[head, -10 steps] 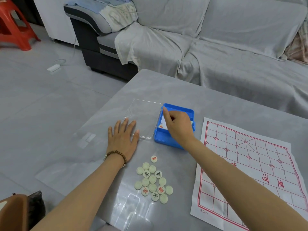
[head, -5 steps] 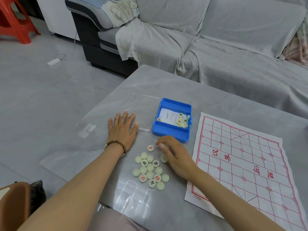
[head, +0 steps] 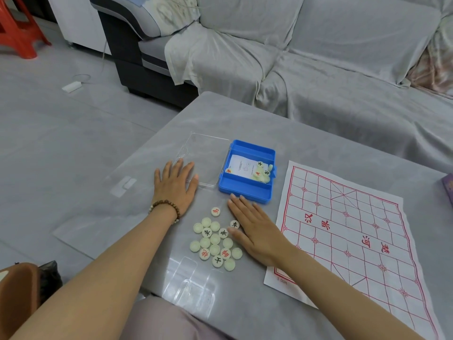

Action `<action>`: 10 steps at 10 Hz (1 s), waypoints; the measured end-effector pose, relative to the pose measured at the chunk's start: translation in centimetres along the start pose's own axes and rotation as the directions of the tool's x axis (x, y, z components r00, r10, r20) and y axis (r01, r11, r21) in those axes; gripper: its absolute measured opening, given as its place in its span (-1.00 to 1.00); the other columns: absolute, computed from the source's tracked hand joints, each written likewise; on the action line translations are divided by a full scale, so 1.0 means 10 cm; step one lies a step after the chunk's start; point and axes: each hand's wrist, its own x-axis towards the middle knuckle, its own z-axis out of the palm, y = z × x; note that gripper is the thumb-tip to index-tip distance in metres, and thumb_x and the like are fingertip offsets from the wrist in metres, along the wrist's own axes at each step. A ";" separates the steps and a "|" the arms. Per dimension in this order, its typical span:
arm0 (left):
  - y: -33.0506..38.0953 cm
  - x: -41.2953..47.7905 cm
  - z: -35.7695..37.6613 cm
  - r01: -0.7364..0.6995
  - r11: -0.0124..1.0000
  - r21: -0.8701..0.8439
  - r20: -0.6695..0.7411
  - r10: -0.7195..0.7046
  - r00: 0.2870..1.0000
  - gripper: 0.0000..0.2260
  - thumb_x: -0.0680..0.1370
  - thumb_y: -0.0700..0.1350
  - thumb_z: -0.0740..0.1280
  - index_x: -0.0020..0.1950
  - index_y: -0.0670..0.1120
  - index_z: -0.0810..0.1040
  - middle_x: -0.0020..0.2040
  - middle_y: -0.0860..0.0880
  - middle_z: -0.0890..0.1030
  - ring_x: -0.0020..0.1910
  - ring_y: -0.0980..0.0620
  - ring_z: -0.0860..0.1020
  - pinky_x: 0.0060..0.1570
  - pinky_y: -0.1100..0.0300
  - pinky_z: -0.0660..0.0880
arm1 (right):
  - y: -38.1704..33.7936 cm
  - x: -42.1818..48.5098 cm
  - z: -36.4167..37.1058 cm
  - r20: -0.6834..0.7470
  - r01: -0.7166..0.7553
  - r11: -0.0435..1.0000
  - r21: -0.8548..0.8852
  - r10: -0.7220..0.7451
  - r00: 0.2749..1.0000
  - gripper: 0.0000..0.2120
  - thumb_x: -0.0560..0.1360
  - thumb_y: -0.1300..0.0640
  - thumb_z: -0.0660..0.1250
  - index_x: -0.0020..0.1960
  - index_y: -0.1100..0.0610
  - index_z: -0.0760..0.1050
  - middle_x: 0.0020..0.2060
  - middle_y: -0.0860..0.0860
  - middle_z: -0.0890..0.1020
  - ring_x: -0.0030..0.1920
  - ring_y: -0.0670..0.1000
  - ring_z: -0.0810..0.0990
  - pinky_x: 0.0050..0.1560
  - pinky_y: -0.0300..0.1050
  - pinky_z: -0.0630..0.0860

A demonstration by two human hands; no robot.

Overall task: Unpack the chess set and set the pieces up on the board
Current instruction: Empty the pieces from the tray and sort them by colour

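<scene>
My right hand [head: 257,231] lies flat on the table [head: 318,148], fingers straight and empty. The heap of pieces [head: 215,244] sits just to its left, by my thumb, between my two hands. The board [head: 355,229] lies to its right, with my forearm crossing the near left edge. My left hand [head: 175,185] is also flat and empty, fingertips on the near corner of the clear lid [head: 208,155]. Just beyond my right fingertips the blue box [head: 245,192] lies long side across them. The last pieces [head: 262,171] huddle in its far right corner, ahead and slightly right. I judge the right hand the nearer one to reach them, over the near wall.
</scene>
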 end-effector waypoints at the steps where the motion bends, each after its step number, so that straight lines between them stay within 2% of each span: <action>1: 0.00 0.01 0.00 -0.003 1.000 0.003 0.003 0.003 1.000 -0.54 0.61 0.14 -0.10 0.51 0.09 0.07 0.54 0.01 0.03 0.51 -0.05 -0.05 0.46 -0.07 -0.14 | -0.03 -0.02 0.01 0.017 0.011 1.000 0.000 -0.011 1.000 -0.37 0.52 -0.28 -0.20 0.49 -0.08 -0.29 0.48 -0.20 -0.25 0.45 -0.23 -0.34 0.49 -0.16 -0.28; 2: 0.01 0.01 0.00 -0.004 1.000 0.005 0.000 0.004 1.000 -0.54 0.61 0.14 -0.10 0.51 0.09 0.07 0.54 0.01 0.03 0.51 -0.05 -0.05 0.46 -0.07 -0.14 | -0.13 -0.12 0.01 0.052 0.093 0.995 0.028 -0.094 0.994 -0.39 0.54 -0.25 -0.18 0.51 -0.07 -0.25 0.49 -0.21 -0.22 0.45 -0.25 -0.33 0.47 -0.21 -0.32; 3: 0.01 0.00 -0.01 -0.009 1.000 -0.001 0.000 0.009 1.000 -0.54 0.61 0.13 -0.10 0.51 0.09 0.06 0.54 0.01 0.02 0.51 -0.05 -0.07 0.46 -0.07 -0.15 | -0.15 -0.08 -0.17 0.010 0.145 0.979 0.145 -0.147 0.989 -0.47 0.58 -0.16 -0.08 0.52 -0.08 -0.06 0.49 -0.22 -0.05 0.46 -0.29 -0.17 0.43 -0.31 -0.24; 4: 0.01 0.00 -0.01 -0.007 1.000 0.022 0.003 0.007 1.000 -0.53 0.61 0.13 -0.11 0.51 0.07 0.04 0.54 0.01 0.00 0.51 -0.04 -0.09 0.45 -0.06 -0.20 | 0.03 0.23 -0.55 -0.279 0.004 0.968 0.250 0.069 0.958 -0.57 0.60 -0.08 0.05 0.45 -0.02 0.22 0.43 -0.11 0.30 0.38 -0.22 0.22 0.35 -0.29 0.14; 5: 0.00 0.00 0.02 -0.057 0.998 0.034 -0.036 0.059 0.998 -0.49 0.59 0.17 -0.18 0.52 0.05 0.02 0.54 0.00 -0.01 0.51 -0.01 -0.13 0.43 -0.01 -0.26 | 0.37 0.65 -0.80 -0.374 -0.191 0.980 0.052 0.196 0.906 -0.59 0.61 -0.07 0.05 0.36 0.10 0.35 0.30 0.01 0.44 0.27 0.00 0.42 0.27 -0.14 0.29; 6: -0.01 0.01 0.03 -0.140 0.990 0.017 -0.076 0.141 0.987 -0.34 0.46 0.24 -0.33 0.52 0.05 0.00 0.54 0.01 0.00 0.51 0.03 -0.13 0.43 0.08 -0.27 | 0.65 0.88 -0.73 -0.258 -0.269 0.947 -0.175 0.220 0.941 -0.56 0.61 -0.12 -0.01 0.29 0.13 0.39 0.22 0.04 0.47 0.18 0.04 0.44 0.20 -0.09 0.31; 7: 0.08 0.04 0.04 -0.191 0.981 -0.016 -0.062 0.190 0.980 -0.31 0.43 0.25 -0.36 0.52 0.06 -0.01 0.54 0.04 -0.01 0.51 0.05 -0.13 0.42 0.13 -0.28 | 0.76 0.95 -0.59 -0.261 -0.251 0.931 -0.267 0.181 0.948 -0.54 0.59 -0.18 -0.04 0.22 0.12 0.39 0.11 0.02 0.46 0.09 0.03 0.43 0.16 -0.10 0.29; 8: 0.33 0.12 0.03 -0.274 0.954 -0.120 -0.091 0.264 0.960 -0.33 0.46 0.24 -0.31 0.51 0.03 0.08 0.52 0.04 0.07 0.51 0.06 -0.05 0.45 0.13 -0.20 | 0.75 0.97 -0.54 -0.327 -0.246 0.938 -0.243 0.160 0.931 -0.57 0.58 -0.20 -0.02 0.08 0.13 0.39 -0.05 0.03 0.46 -0.09 0.00 0.38 0.01 -0.15 0.26; 9: 0.61 0.27 0.04 -0.422 0.877 -0.229 -0.167 0.392 0.905 -0.40 0.53 0.17 -0.22 0.39 -0.03 0.35 0.38 0.00 0.38 0.40 0.03 0.25 0.40 0.19 0.05 | 0.71 0.97 -0.55 -0.319 -0.195 0.948 -0.251 0.109 0.941 -0.50 0.55 -0.27 -0.09 -0.11 0.13 0.36 -0.22 0.03 0.46 -0.24 0.02 0.36 -0.13 -0.15 0.22; 10: 0.74 0.43 0.04 -0.485 0.834 -0.264 -0.119 0.470 0.874 -0.39 0.52 0.15 -0.24 0.16 -0.04 0.53 0.07 0.02 0.56 0.14 0.04 0.43 0.17 0.24 0.26 | 0.71 0.97 -0.57 -0.323 -0.146 0.958 -0.245 0.062 0.944 -0.47 0.55 -0.26 -0.10 -0.22 0.13 0.37 -0.32 0.01 0.48 -0.30 0.06 0.45 -0.21 -0.12 0.28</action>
